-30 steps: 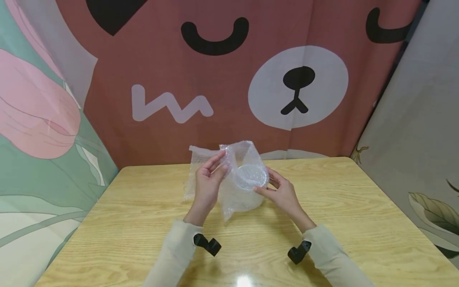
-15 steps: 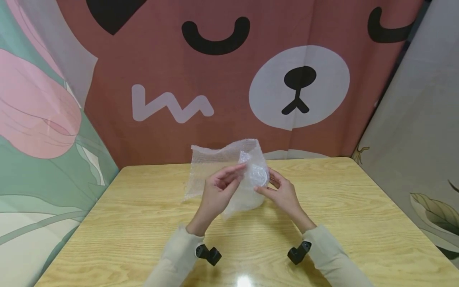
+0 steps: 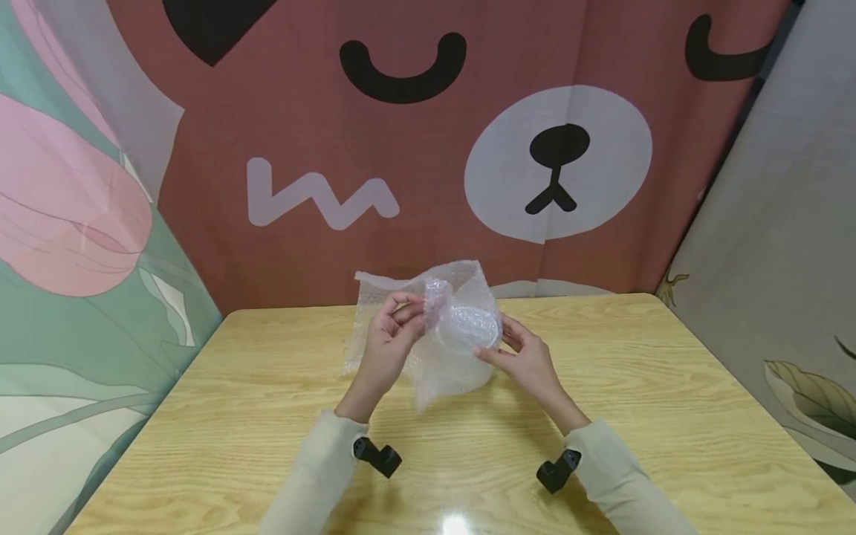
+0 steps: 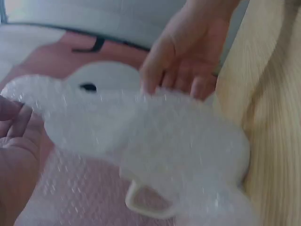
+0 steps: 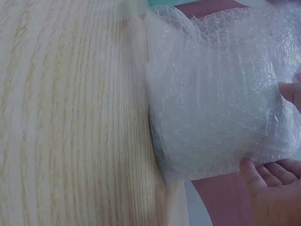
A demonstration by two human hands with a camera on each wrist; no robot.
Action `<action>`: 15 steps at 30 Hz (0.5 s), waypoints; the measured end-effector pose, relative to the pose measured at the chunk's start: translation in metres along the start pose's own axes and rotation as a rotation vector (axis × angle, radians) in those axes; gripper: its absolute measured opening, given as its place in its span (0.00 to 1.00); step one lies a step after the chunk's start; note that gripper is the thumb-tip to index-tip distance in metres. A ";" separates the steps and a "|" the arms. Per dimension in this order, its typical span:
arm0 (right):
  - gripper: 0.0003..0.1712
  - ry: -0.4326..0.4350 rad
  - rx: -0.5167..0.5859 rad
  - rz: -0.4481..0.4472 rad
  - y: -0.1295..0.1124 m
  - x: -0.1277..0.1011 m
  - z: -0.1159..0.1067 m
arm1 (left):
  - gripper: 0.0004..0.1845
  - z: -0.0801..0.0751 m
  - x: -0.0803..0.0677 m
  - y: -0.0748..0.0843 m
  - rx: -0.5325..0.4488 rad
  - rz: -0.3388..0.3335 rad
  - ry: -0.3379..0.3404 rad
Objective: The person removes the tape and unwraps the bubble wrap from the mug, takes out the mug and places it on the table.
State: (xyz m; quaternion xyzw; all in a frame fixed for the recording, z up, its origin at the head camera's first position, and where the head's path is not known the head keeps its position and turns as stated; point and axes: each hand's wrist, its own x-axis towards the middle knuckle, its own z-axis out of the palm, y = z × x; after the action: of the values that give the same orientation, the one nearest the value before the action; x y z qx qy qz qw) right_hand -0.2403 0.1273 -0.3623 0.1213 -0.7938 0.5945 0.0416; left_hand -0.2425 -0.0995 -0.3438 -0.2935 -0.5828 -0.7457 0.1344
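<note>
A white mug sits inside a sheet of bubble wrap, its round rim showing through the film in the head view. Below the wrap in the left wrist view, its handle sticks out. My right hand grips the wrapped mug from the right, thumb in front and fingers behind. With bent fingers, my left hand pinches a loose flap of the wrap at the mug's left. Bubble wrap fills much of the right wrist view and hides the mug there.
The wooden table stretches out around the hands. Behind it hangs a curtain with a bear face, and printed cloths flank both sides. Black cameras are strapped at both wrists.
My left hand swung right across the mug, then came back left, drawing the wrap's flap with it. The right hand has kept its hold on the mug in place.
</note>
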 end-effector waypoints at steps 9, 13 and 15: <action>0.43 -0.009 0.006 0.009 0.000 -0.001 0.000 | 0.33 -0.042 0.005 -0.040 0.262 -0.254 -0.014; 0.43 -0.011 0.017 0.004 -0.001 -0.002 0.000 | 0.43 -0.046 0.001 -0.049 0.351 -0.368 -0.136; 0.43 -0.013 0.020 0.002 -0.003 -0.003 0.000 | 0.45 -0.044 0.001 -0.053 0.392 -0.394 -0.167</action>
State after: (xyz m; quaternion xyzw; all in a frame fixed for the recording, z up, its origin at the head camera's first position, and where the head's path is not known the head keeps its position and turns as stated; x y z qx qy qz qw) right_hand -0.2369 0.1272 -0.3598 0.1246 -0.7884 0.6014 0.0345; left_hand -0.2841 -0.1260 -0.3913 -0.2035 -0.7705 -0.6041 -0.0073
